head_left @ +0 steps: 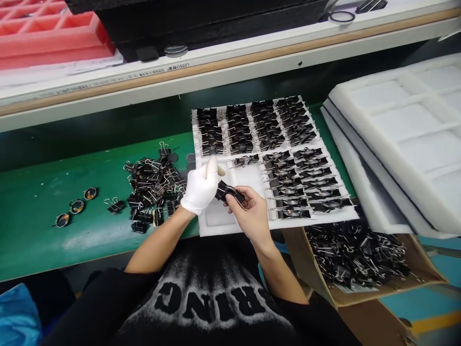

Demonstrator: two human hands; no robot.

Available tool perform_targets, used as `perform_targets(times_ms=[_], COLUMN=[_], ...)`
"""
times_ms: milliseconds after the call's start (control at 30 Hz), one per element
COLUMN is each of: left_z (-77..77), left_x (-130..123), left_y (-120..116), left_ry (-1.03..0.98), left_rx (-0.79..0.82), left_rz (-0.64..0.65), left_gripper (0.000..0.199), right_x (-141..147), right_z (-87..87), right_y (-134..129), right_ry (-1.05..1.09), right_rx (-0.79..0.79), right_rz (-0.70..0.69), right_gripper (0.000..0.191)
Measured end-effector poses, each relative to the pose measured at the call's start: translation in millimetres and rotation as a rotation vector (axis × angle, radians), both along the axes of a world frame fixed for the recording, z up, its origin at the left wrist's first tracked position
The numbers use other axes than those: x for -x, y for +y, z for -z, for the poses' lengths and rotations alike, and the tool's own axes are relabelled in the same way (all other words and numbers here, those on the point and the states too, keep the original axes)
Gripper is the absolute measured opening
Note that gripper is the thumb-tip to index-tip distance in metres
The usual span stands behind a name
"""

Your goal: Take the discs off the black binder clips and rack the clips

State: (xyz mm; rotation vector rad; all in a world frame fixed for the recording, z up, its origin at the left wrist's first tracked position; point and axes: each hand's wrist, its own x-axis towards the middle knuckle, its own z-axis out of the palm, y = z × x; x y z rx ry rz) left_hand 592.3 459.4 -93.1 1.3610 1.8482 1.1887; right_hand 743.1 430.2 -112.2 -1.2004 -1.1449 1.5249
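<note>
My left hand (201, 188) wears a white glove with bare-looking fingertips showing at the top; its fingers are bent together near one end of a black binder clip (224, 190). What lies between those fingers is too small to tell. My right hand (251, 210) is bare and pinches the black clip from the right, thumb on top. Both hands are over the near left part of a white foam tray (219, 218). Rows of black clips (266, 120) fill its far compartments and the near right ones. A single clipped piece (246, 160) lies just beyond my hands.
Loose binder clips (153, 182) are heaped left of the tray on the green table (32, 192). Three round pieces (77, 206) lie farther left. White foam trays (406, 125) are stacked at right, above a cardboard box (428, 269) of clips. A shelf edge (230, 60) crosses behind.
</note>
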Motion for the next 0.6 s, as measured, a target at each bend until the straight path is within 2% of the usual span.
perform_targets(times_ms=[200, 333, 400, 467, 533, 567, 600], left_z=[-0.7, -5.3, -13.5, -23.5, -29.7, -29.6, -26.9], left_x=[-6.2, -5.6, 0.5, 9.7, 18.2, 20.7, 21.4], left_y=[5.7, 5.7, 2.6, -0.1, -0.1, 1.3, 3.6], left_ry=[-0.124, -0.108, -0.013, 0.091, 0.165, 0.195, 0.23], left_rx=[0.036, 0.053, 0.063, 0.089, 0.106, 0.092, 0.059], left_rz=[-0.077, -0.037, 0.1, 0.355, 0.633, 0.729, 0.768], left_gripper=[0.068, 0.067, 0.063, 0.051, 0.036, 0.032, 0.031], right_x=[7.2, 2.2, -7.7, -22.7, -40.4, -49.0, -56.5], right_z=[-7.9, -4.3, -3.9, -5.8, -9.2, -10.9, -12.1], right_y=[-5.7, -5.7, -2.3, 5.4, 17.5, 24.4, 31.1], right_ry=[-0.114, -0.168, -0.196, -0.238, -0.312, -0.366, -0.437], right_rx=[-0.043, -0.078, -0.102, -0.177, -0.336, -0.436, -0.536], right_rz=[0.117, 0.072, 0.021, -0.024, -0.098, -0.139, -0.162], right_gripper=[0.031, 0.03, 0.028, 0.025, 0.021, 0.021, 0.022])
